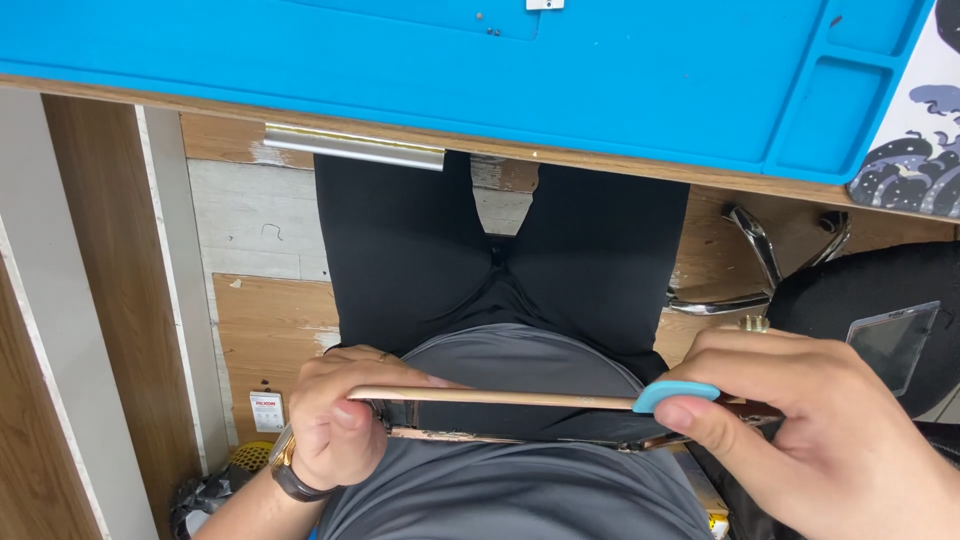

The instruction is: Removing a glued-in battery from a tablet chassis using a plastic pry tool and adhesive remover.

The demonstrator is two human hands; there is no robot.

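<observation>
Below the desk edge, over the person's lap, a thin tablet [500,415] is being held edge-on, its screen panel lifting away from the gold back so that a narrow gap is showing between the 2 layers. At its left end the left hand [335,415] is curling into a loose fist, thumb and fingers clamped on the frame, wrist bent inward with a dark-strapped watch [290,475] showing. At the right end the right hand [800,425] is coming in from the side, thumb and forefinger pinching a light blue pick [675,395] that is sitting at the seam of the tablet's right end. Both hands are hovering close above a grey shirt [510,490] and black trousers [500,250], with little room beneath. Above, a blue work mat [600,80] is lying along the desk edge; its shallow compartment at the right looks bare, and a few tiny screws [490,30] are resting in the wide tray.
</observation>
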